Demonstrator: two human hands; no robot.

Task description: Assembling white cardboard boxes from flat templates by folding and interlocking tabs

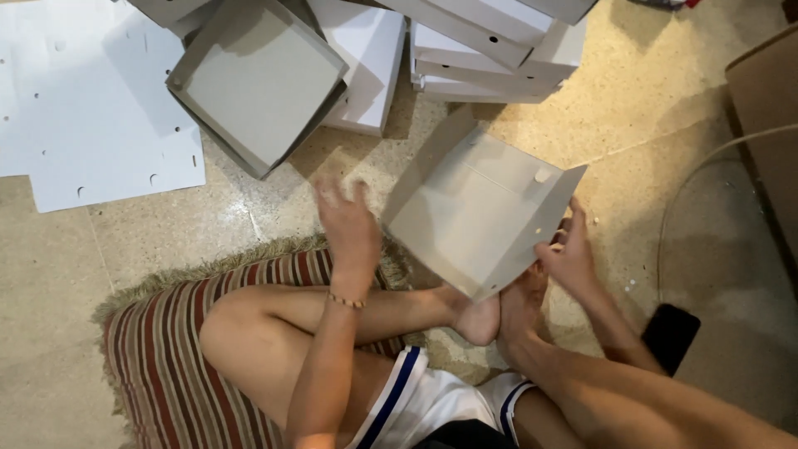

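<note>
A half-folded grey cardboard box [474, 208] tilts above my crossed feet, its side flaps raised. My right hand [569, 254] grips its right edge near the lower corner. My left hand [347, 224] hovers just left of the box with fingers spread, blurred, holding nothing. I cannot tell whether it touches the box's left flap.
Flat white cardboard sheets [91, 108] lie on the floor at upper left. Folded boxes [253, 79] and a stack of white ones [490, 50] sit ahead. A striped fringed cushion [166, 349] is under my legs. A black phone [669, 333] lies at right, near a brown carton [769, 108].
</note>
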